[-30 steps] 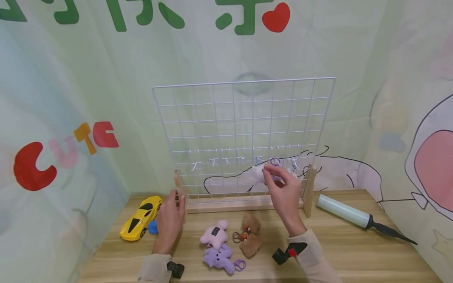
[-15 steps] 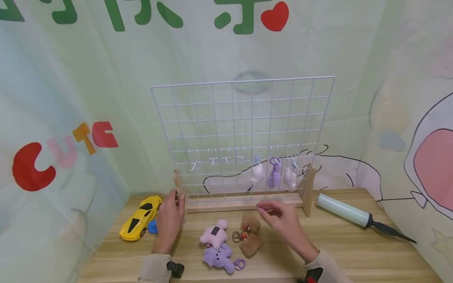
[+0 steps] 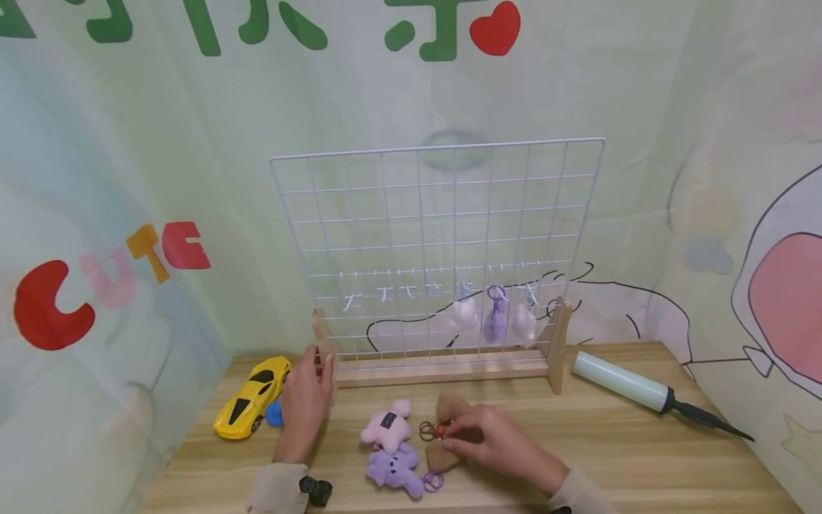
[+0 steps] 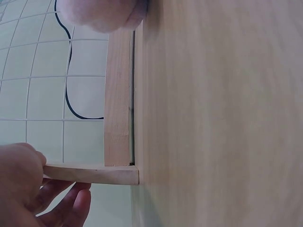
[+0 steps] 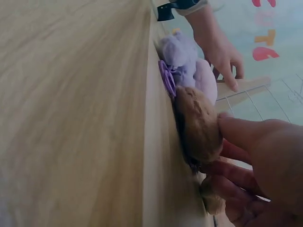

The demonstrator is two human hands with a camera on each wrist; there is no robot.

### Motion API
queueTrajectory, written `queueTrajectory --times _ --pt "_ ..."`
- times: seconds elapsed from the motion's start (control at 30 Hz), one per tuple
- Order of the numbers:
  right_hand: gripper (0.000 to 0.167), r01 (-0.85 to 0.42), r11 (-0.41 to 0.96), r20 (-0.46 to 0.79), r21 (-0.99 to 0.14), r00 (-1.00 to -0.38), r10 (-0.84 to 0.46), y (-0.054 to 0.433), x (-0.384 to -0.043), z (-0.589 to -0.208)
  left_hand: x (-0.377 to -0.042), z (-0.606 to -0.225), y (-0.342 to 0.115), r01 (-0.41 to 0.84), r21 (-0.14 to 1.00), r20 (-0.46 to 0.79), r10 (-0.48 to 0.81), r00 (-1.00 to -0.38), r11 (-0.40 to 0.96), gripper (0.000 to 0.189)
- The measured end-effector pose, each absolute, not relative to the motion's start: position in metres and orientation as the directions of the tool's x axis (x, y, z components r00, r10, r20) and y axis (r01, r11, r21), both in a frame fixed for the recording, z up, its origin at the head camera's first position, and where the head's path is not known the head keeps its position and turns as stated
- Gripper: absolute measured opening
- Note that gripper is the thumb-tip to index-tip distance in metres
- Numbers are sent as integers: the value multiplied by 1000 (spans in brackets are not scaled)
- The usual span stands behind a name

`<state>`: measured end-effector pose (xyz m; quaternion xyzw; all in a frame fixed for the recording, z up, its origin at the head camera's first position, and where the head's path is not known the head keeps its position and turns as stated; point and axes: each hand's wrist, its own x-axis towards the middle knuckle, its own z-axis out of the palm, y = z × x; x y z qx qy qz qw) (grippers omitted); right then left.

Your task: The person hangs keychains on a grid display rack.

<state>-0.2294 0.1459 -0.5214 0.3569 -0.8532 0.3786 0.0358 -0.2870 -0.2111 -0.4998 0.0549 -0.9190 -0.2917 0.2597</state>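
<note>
My left hand grips the left wooden post of a white wire grid rack, thumb on one side and fingers on the other. My right hand is low over the table, its thumb and fingers pinching a brown plush keychain near its orange bead and ring; the hand hides part of the plush. Left of it lie a pink plush keychain and a purple plush keychain with a purple ring. On the rack's hooks hang two white plush keychains, one at the right, and a purple one between them.
A yellow toy car and a small blue object are beside my left hand. To the right of the rack lies a pale tube-shaped pump with a black end. Several bare hooks line the grid's left half.
My right hand has left the hanging keychains, dropped down to the table and reached the brown plush keychain. The left hand has stayed on the post.
</note>
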Motion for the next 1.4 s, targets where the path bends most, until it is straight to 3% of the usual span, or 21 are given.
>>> queueTrajectory --times 0.13,0.3,0.53,0.93,1.1,1.23,1.4 --pt "4 -653 472 297 -593 -722 -625 145 -228 -520 -287 -499 -212 54 564 443 -247 -862 824 34" --pt "15 -674 484 296 -558 -706 -643 148 -228 -519 -287 -500 -212 57 561 446 -243 -861 826 33" --pt "30 -648 602 301 -466 -756 -581 153 -230 -522 -287 -501 -211 64 560 459 -244 -854 826 33" --pt "10 -628 660 221 -413 -772 -596 157 -227 -516 -288 -500 -213 73 552 470 -238 -850 830 32" --pt "18 -651 657 240 -380 -755 -610 158 -226 -514 -286 -499 -212 71 555 466 -239 -852 829 32" --pt "18 -659 622 237 -422 -743 -626 160 -229 -509 -286 -501 -213 59 552 469 -252 -846 832 31" --pt "13 -582 532 161 -616 -754 -637 171 -236 -495 -287 -501 -212 58 546 473 -250 -845 836 30"
